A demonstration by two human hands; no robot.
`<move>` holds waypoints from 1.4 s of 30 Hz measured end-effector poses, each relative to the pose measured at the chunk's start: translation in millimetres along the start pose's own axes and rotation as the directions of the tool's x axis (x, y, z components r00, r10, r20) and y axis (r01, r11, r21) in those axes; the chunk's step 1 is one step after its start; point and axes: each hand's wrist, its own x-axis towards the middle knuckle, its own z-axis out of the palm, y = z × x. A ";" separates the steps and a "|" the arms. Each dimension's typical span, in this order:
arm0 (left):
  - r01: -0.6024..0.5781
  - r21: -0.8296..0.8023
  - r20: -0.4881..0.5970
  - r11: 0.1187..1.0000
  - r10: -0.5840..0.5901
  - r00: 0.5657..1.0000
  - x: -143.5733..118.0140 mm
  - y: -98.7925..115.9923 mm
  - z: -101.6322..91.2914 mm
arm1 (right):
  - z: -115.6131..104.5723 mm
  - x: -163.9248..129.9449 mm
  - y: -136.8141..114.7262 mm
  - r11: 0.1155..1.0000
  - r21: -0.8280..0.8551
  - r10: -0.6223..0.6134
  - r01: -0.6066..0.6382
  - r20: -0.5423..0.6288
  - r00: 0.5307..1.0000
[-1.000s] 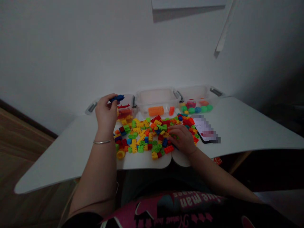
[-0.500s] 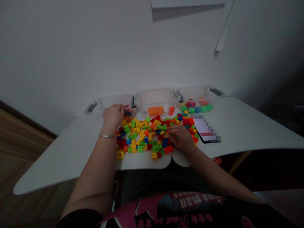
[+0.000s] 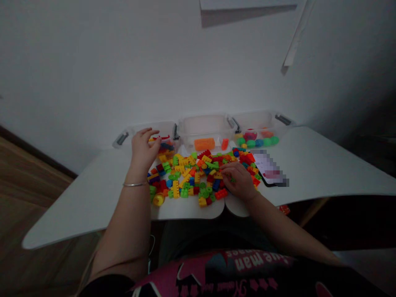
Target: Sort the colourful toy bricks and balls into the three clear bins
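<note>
Many coloured toy building bricks (image 3: 185, 180) lie in a loose pile on the white table. My left hand (image 3: 144, 149) is raised at the front of the left clear bin (image 3: 167, 127), its fingers spread and nothing visible in them. Red, blue and yellow pieces (image 3: 165, 146) show in that bin beside my fingertips. Over the right part of the pile rests my right hand (image 3: 239, 180), its fingers curled down at the bricks. Its fingertips are partly hidden, so whether a brick is between them is unclear. A yellow round piece (image 3: 159, 200) sits at the pile's near left edge.
The middle clear bin (image 3: 206, 124) holds an orange cylinder (image 3: 204, 144) and a small orange piece (image 3: 225, 144). In the right clear bin (image 3: 255, 120) are several coloured round pieces (image 3: 259, 143). A phone (image 3: 266, 168) lies right of the pile. Behind the bins rises a wall.
My left hand has opened, its fingers lifting and spreading at the left bin. My right hand stays at the pile with little change. The view has shifted slightly.
</note>
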 end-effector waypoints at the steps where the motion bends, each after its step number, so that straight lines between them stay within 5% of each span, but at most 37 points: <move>1: -0.006 0.012 -0.027 1.000 0.007 1.000 -4.8 3.4 -6.2 | 0.0 -0.1 -0.4 1.000 0.002 0.003 -0.003 0.000 1.000; 5: -0.002 0.099 0.051 0.995 -0.003 0.999 -33.9 21.0 -28.0 | -0.9 0.5 -3.0 0.999 0.034 0.020 -0.019 -0.004 1.000; 8: -0.034 0.206 0.221 0.978 -0.012 0.975 -60.0 30.8 -34.7 | -1.7 1.2 -4.5 0.998 0.051 0.023 -0.023 -0.003 1.000; 12: -0.053 0.332 0.494 0.942 -0.126 0.860 -87.1 35.6 -31.4 | -2.0 0.8 -5.2 0.996 0.070 0.062 -0.062 0.010 0.998; 15: -0.094 0.414 0.576 0.905 -0.180 0.797 -97.4 35.8 -25.3 | -2.3 0.5 -5.7 0.992 0.081 0.092 -0.094 0.019 0.996; 30: -0.101 0.469 0.578 0.877 -0.218 0.786 -97.1 36.0 -12.8 | 2.0 -0.8 -4.0 0.991 0.065 0.109 -0.114 0.071 0.991; 36: -0.072 0.484 0.477 0.872 -0.194 0.857 -96.4 44.9 -10.6 | 2.9 -0.4 -3.0 0.992 0.054 0.109 -0.113 0.077 0.991; 38: -0.039 0.394 0.437 0.918 -0.150 0.887 -96.7 45.8 -6.2 | 3.5 -0.5 -2.8 0.992 0.053 0.112 -0.116 0.080 0.990; 42: 0.018 -0.046 0.425 0.999 0.003 0.905 -101.7 52.4 9.8 | 5.9 -0.9 -2.4 0.990 0.037 0.133 -0.138 0.108 0.985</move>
